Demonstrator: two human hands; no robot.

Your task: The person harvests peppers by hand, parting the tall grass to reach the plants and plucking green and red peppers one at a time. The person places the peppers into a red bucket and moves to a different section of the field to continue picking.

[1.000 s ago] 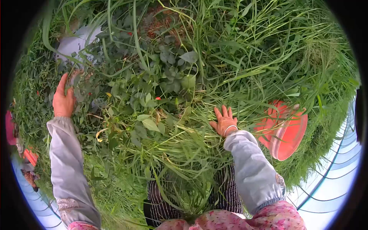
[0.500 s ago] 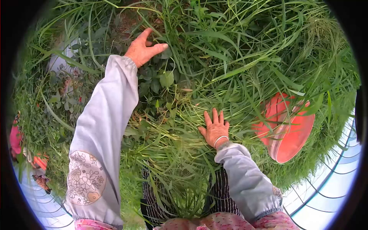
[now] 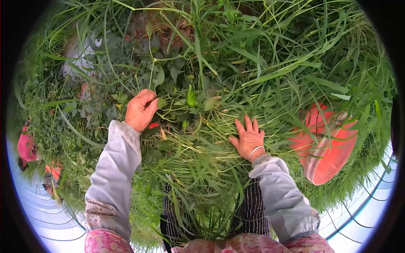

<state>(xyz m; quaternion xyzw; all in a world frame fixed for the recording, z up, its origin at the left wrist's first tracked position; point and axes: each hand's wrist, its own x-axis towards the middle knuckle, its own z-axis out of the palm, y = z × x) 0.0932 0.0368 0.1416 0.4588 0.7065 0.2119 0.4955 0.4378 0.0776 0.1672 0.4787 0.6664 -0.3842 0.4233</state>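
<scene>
My left hand [image 3: 142, 110] is closed in a pinch on a leafy pepper plant stem [image 3: 158, 98] at the left of the middle. To the right of it, a green pepper [image 3: 191, 97] hangs among the leaves. A small red pepper [image 3: 153, 125] shows just below my left fingers, partly hidden by foliage. My right hand [image 3: 249, 139] lies open, fingers spread, pressing down long flattened grass [image 3: 211, 145]. Both forearms are in grey sleeves.
A red bucket [image 3: 331, 154] lies tilted in the grass at the right, partly covered by blades. Tall grass [image 3: 270, 46] fills the far side. Someone in pink [image 3: 27, 143] is at the far left edge. A pale sheet [image 3: 82, 59] shows through plants at the upper left.
My left hand has drawn back toward me from the far foliage and closed on the stem, bringing the green and red peppers into sight. My right hand stays pressed on the grass.
</scene>
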